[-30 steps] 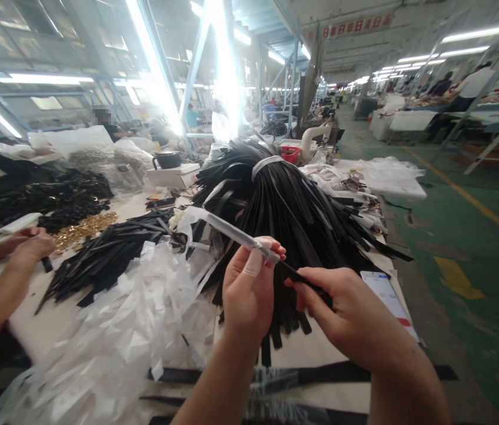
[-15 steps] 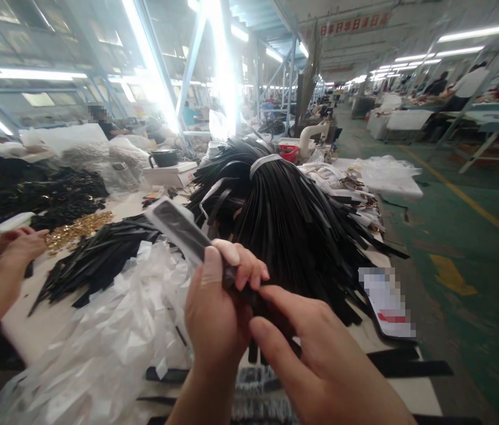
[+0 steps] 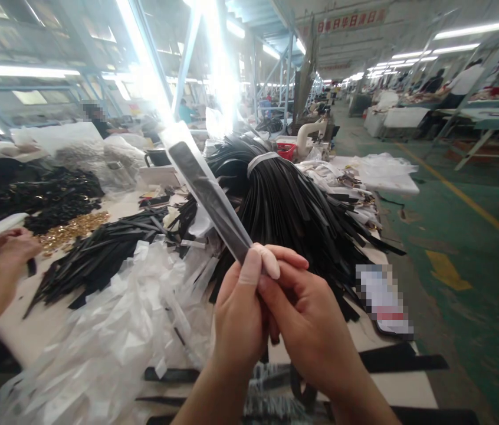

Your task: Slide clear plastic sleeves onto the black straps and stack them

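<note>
A black strap (image 3: 207,192) lies inside a clear plastic sleeve that points up and to the left. My left hand (image 3: 243,313) is closed around the lower part of the sleeved strap, with pale finger covers on its thumb and index finger. Pressed against it, my right hand (image 3: 307,313) pinches the strap at the sleeve's lower end; the exact grip is hidden by the fingers. Below the hands, a loop of black strap (image 3: 300,386) hangs down. Beyond them a large tied bundle of black straps (image 3: 285,218) fans out over the table.
Crumpled clear plastic sleeves (image 3: 112,319) heap at the left, beside loose black straps (image 3: 99,254). Gold-coloured metal pieces (image 3: 76,227) lie near a co-worker's hands (image 3: 17,245). A phone (image 3: 384,301) rests by the table's right edge, with flat black strips (image 3: 404,357) below it.
Both hands have moved right and closer together. The sleeved strap now stands up higher and shows more of its length above my left hand.
</note>
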Available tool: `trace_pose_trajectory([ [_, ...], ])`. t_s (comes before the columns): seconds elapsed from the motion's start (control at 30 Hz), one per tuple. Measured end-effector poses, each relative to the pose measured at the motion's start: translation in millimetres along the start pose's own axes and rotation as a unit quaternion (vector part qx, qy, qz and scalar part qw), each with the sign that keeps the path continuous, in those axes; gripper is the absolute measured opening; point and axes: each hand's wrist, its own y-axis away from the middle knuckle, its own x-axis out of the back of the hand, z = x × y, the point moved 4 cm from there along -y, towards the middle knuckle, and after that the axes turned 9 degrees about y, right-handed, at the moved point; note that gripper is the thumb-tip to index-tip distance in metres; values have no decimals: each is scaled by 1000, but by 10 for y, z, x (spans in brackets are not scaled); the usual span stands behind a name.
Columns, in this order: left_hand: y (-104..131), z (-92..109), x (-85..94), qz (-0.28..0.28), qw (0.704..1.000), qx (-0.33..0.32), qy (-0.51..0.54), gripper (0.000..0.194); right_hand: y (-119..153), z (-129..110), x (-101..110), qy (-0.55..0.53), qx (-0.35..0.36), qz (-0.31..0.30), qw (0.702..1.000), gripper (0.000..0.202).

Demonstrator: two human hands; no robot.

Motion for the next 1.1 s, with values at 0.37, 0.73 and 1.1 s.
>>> trace_pose_trajectory([
  [0.37, -97, -106, 101, 19, 1000, -1, -12, 33, -117, 119, 75, 51, -16, -38, 998, 38],
  [0.73, -191, -84, 211, 55, 998, -20, -22, 33, -191, 246, 34, -6, -50, -120, 991, 37],
  [1.1, -288, -249, 293, 79, 997, -10, -8, 31, -277, 436, 74, -29, -85, -168, 982, 37],
])
